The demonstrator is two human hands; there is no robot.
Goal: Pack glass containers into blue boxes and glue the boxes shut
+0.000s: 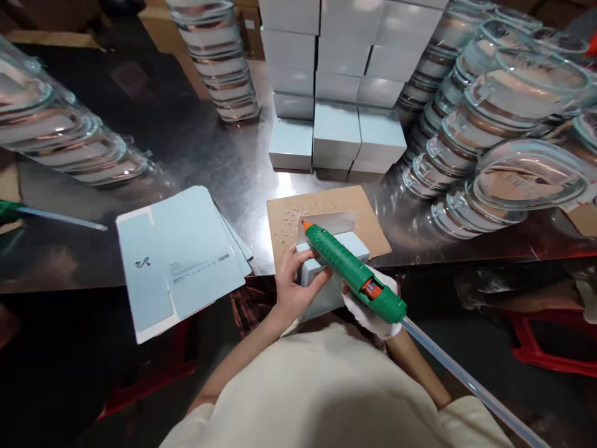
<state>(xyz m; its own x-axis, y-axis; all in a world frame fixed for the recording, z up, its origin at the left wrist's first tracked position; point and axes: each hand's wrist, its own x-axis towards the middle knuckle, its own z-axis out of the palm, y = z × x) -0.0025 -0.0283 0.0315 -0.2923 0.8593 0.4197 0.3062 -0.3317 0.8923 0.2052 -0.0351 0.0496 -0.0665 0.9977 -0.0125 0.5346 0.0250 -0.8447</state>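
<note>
My bare left hand [295, 296] grips the near left part of a small light-blue cardboard box [355, 244], thumb and fingers bent at its edge. A pale flap [342, 221] stands up at the far side of this box. In a white glove, my right hand [366, 316] is closed around a green glue gun [342, 258]. Its orange nozzle tip points up and left, at the left end of the flap; whether it touches cannot be told. A long translucent glue stick [466, 376] runs out of the gun's rear. Under the box lies a brown cardboard sheet [370, 214] marked with glue blobs.
Flat light-blue box blanks [186, 249] lie at left, overhanging the metal table's edge. Finished-looking boxes [336, 130] are piled at the back. Stacked clear containers [461, 149] crowd the right, with more stacks [219, 62] on the left. Another glue stick [65, 216] pokes in at far left.
</note>
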